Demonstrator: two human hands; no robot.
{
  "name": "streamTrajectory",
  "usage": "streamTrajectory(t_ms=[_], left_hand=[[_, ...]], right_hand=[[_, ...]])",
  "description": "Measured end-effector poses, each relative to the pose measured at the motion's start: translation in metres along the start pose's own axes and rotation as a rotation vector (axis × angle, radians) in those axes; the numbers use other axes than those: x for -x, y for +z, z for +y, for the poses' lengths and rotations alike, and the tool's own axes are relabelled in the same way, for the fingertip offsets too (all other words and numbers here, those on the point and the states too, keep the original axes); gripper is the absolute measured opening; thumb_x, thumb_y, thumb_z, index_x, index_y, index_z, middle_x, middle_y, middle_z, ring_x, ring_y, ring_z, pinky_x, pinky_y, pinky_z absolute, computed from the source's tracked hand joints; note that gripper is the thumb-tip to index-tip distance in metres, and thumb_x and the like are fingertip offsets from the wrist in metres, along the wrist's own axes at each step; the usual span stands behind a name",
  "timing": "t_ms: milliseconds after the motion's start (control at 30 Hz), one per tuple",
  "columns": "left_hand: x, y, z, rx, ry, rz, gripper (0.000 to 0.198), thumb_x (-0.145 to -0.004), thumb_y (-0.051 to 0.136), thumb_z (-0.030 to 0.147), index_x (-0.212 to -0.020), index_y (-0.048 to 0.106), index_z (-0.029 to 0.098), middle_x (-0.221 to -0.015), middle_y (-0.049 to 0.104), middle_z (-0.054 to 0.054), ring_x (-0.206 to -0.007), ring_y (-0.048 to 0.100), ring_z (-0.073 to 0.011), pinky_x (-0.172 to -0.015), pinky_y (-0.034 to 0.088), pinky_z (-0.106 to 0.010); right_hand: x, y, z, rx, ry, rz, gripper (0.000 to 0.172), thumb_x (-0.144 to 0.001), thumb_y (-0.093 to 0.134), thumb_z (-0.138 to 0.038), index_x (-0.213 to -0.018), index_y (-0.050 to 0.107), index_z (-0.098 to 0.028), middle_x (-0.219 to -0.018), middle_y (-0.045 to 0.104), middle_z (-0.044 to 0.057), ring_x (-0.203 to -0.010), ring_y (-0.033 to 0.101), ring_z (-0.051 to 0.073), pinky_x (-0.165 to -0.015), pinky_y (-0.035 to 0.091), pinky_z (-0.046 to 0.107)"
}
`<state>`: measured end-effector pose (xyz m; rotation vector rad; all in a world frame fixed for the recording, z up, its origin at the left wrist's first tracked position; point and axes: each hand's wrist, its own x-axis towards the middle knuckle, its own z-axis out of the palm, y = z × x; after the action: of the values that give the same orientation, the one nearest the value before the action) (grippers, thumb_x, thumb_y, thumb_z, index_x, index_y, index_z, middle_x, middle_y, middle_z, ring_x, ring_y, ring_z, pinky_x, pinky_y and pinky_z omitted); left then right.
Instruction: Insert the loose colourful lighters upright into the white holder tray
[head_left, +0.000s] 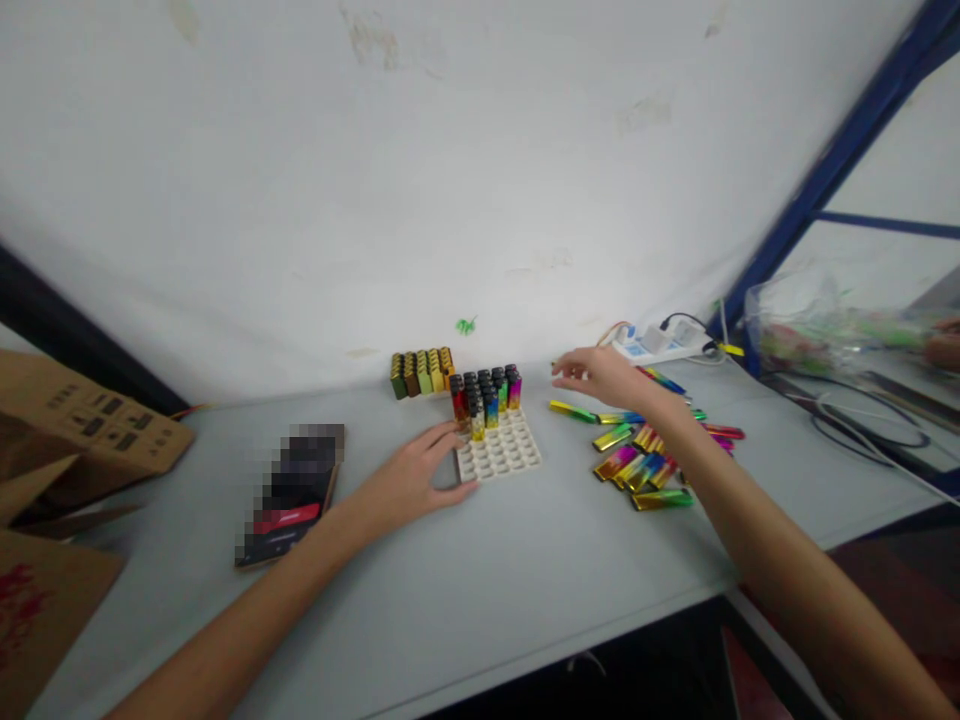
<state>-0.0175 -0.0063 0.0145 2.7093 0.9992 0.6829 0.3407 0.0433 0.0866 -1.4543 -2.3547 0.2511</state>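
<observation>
Bare forearms [772,560] cross the grey table [465,590]: left hand [409,472] spread wide against the white tray [501,456] of upright lighters [491,405], right hand [589,374] curled near loose lighters [637,470], its hold impossible to tell.

Lighters [491,402] stand in the tray [504,458], phone [304,485] at left, loose pieces [616,462] at right.

Left fingers [437,437] touch a white tray [510,460] of upright lighters [491,408]; right fingers [579,357] curl near loose shiny pieces [664,499].

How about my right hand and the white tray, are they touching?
Apart: the head view shows bare tabletop between the right hand and the white tray.
</observation>
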Motion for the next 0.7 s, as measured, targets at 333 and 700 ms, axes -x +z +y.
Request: streamTrajectory(t_ms=[333,700], left_hand=[[-0.001,-0.003,0.002,-0.003,0.001,0.013,0.036,-0.091,0.072,0.045,-0.116,0.065,0.020,-0.141,0.065,-0.014,-0.129,0.066,-0.0280,-0.118,0.052,-0.044],[-0.001,-0.001,0.001,-0.003,0.008,0.019,0.038,-0.090,0.074,0.044,-0.119,0.064,0.022,-0.140,0.065,-0.013,-0.129,0.065,-0.0284,-0.117,0.052,-0.044]], right_hand=[[0.026,0.032,0.025,-0.067,0.044,-0.085,0.020,-0.097,0.064,-0.032,-0.108,0.069,-0.016,-0.100,0.077,0.011,-0.087,0.070,0.023,-0.078,0.051,0.033],[0.029,0.035,-0.036,-0.654,0.101,0.213,0.049,-0.093,0.063,-0.065,-0.081,0.068,-0.017,-0.061,0.048,-0.004,-0.056,0.043,0.013,-0.053,0.034,0.026]])
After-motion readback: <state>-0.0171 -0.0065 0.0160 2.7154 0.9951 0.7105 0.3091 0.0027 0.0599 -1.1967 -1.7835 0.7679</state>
